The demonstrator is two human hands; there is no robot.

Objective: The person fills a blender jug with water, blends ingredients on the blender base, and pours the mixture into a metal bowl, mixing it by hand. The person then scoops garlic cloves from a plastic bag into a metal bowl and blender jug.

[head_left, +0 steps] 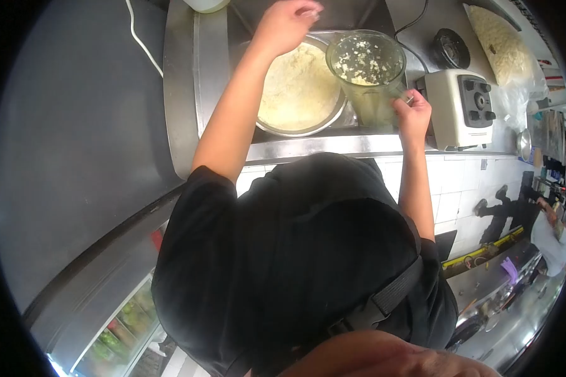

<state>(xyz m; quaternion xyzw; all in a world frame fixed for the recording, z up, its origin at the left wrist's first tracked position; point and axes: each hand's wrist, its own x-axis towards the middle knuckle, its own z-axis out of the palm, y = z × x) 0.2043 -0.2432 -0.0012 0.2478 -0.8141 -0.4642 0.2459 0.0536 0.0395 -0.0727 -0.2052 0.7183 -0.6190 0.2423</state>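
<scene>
A metal bowl (295, 132) stands in the sink area, filled with a pale yellow, foamy-looking mixture (299, 91). Over the bowl's far edge is my left hand (287, 26), its fingers curled together and slightly blurred; whatever they hold, if anything, I cannot make out. Beside the bowl, to its right, a clear blender jar (374, 103) stands with its wide mouth up and whitish crumbs stuck to its inner wall. My right hand (412, 115) is closed around the jar's handle.
Right of the jar sits a white blender base (445, 110) with black knobs. Behind it are a black round lid (451, 48) and a clear bag of pale pieces (500, 47). A cable runs along the counter. Another person (550, 242) is far right.
</scene>
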